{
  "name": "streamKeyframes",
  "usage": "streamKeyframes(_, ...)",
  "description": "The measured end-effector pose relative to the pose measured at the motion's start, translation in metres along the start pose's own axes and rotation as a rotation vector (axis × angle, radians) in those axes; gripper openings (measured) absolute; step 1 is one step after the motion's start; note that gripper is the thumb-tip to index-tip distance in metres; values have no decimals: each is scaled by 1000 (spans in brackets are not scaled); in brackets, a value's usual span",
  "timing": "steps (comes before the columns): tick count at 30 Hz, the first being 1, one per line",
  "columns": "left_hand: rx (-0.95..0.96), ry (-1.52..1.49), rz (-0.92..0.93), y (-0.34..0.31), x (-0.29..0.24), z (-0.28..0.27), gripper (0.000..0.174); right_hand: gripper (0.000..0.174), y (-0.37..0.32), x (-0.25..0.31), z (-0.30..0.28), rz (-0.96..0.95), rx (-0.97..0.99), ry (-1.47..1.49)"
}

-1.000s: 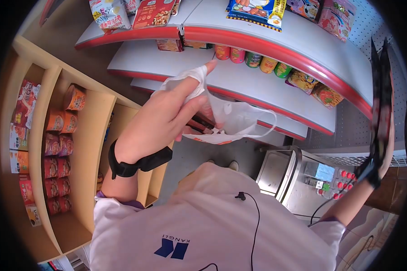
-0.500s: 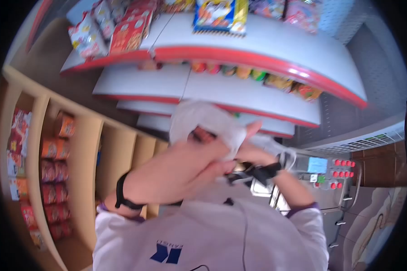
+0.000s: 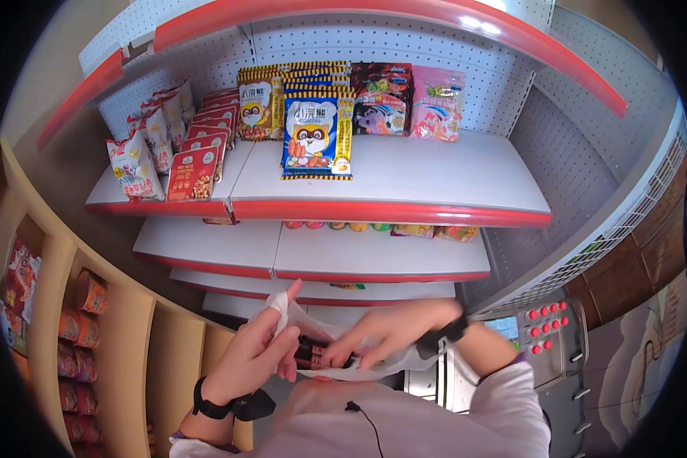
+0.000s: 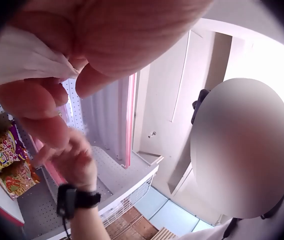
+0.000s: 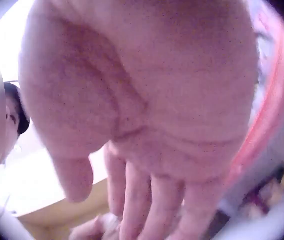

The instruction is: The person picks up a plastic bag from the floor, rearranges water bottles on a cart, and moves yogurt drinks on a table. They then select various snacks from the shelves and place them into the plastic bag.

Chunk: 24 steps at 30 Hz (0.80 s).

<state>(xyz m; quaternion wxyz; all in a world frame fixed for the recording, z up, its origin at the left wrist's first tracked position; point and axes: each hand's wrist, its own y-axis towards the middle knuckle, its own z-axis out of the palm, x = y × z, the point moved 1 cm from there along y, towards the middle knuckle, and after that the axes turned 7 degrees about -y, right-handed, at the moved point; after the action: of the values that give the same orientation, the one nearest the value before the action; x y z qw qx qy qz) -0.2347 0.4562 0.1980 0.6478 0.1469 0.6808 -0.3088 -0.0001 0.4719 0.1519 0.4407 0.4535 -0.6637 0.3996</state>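
A white plastic bag [image 3: 404, 359] hangs open in front of the person's body. The left hand [image 3: 256, 351] grips its rim at the left, white plastic wrapped round the thumb; in the left wrist view the bag [image 4: 17, 57] passes between the fingers. Inside the bag lie dark packages [image 3: 307, 353] with pinkish lettering, partly hidden. The right hand [image 3: 393, 328] reaches over the bag's mouth, fingertips pointing down at the packages. The right wrist view shows its palm [image 5: 147, 100] bare and its fingers [image 5: 137, 200] extended, with nothing held.
Ahead, a red-edged shelf [image 3: 435, 172] bears blue snack bags [image 3: 313, 141], red packets [image 3: 195, 172] and pink bags [image 3: 437, 107]. Lower shelves hold colourful cans and bags. A wooden rack [image 3: 153, 328] with cup noodles [image 3: 69, 327] stands left; bottles with red caps [image 3: 542, 328] are at right.
The right hand came in from the far right, where it was beside a dark blurred object, to the bag's mouth. The left hand keeps holding the bag. The head view has tilted up toward the shelf.
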Motion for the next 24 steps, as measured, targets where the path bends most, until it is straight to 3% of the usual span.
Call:
streamKeyframes(1,-1,-27,-12,-3,5,-2,56,42,-26,8,-27,-90,-274,-197)
streamKeyframes(2,-4,-55,-23,-5,9,-2,56,37,-49,33,-56,57,-508,-275)
streamKeyframes(3,-5,-67,-36,-7,10,-1,57,35,-65,41,-85,151,-878,-94)
streamKeyframes(5,-11,-81,-35,-12,16,1,57,39,-104,25,-163,179,-1385,-701)
streamKeyframes(6,-17,-96,-40,-14,17,2,58,46,-126,7,-201,250,-1592,-667)
streamKeyframes(8,-52,-87,-23,-19,15,5,58,49,-154,-10,-245,297,-1792,-672)
streamKeyframes(10,-83,-75,2,-25,18,5,59,51,-173,-20,-273,324,-1751,-333)
streamKeyframes(12,-151,-82,22,-33,18,4,59,43,-186,-51,-310,337,-1703,-297)
streamKeyframes(14,-186,-80,23,-38,17,3,59,36,-206,-91,-345,433,-1665,-480)
streamKeyframes(17,-234,-68,2,-40,18,4,59,27,-232,-133,-382,600,-1516,-1095)
streamKeyframes(20,-261,-88,7,-40,25,3,58,22,-233,-133,-358,456,-1554,-1121)
streamKeyframes(21,-272,-111,8,-39,27,2,58,22,-226,-115,-336,219,-1622,-779)
streamKeyframes(23,-274,-135,12,-37,31,-1,57,22,-222,-81,-318,-172,-1604,270)
streamKeyframes(24,-270,-141,22,-36,34,-3,57,22,-232,-80,-316,-168,-1609,268)
